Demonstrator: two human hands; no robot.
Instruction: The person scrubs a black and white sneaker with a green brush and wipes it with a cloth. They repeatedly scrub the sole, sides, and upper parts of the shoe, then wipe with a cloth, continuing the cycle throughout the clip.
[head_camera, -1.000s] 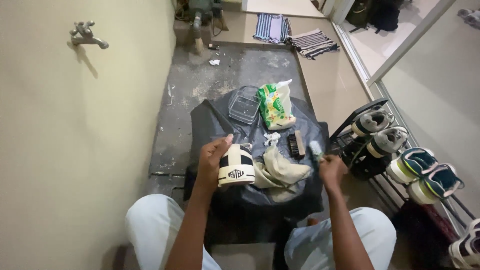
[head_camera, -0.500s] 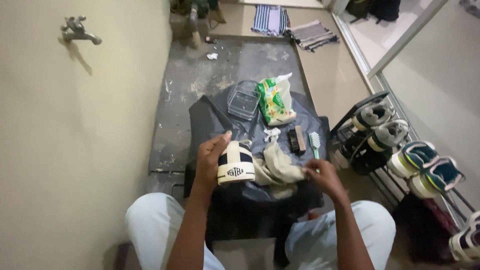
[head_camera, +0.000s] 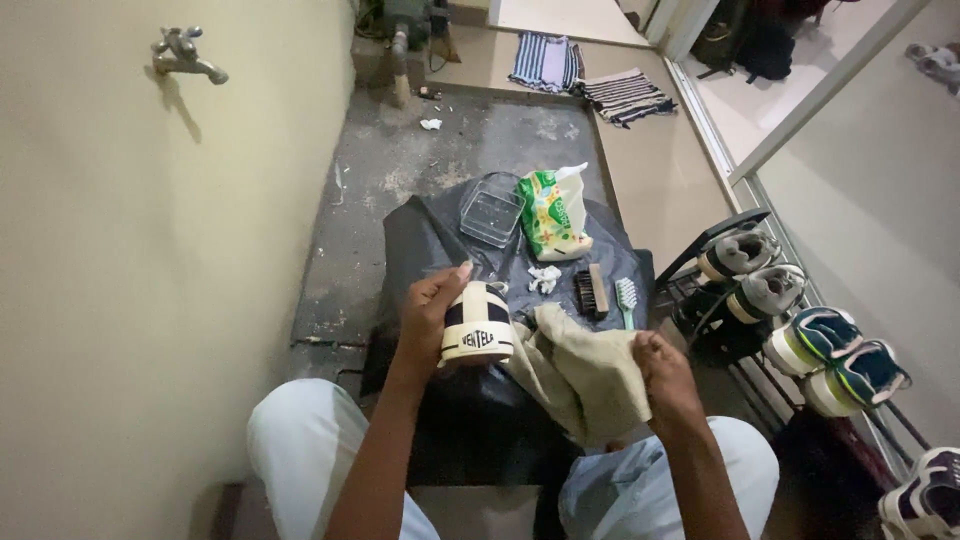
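Head view looks down on a seated person over a black plastic sheet (head_camera: 420, 235). Left hand (head_camera: 428, 312) is closed around the heel of a cream shoe (head_camera: 477, 323) with a black stripe, holding it up over the sheet. Right hand (head_camera: 667, 378) is closed on a beige cloth (head_camera: 585, 370), which hangs just beside the shoe. Further on the sheet lie a dark brush (head_camera: 588, 292), a green toothbrush (head_camera: 626, 298), a clear tray (head_camera: 491, 212) and a green bag (head_camera: 548, 215).
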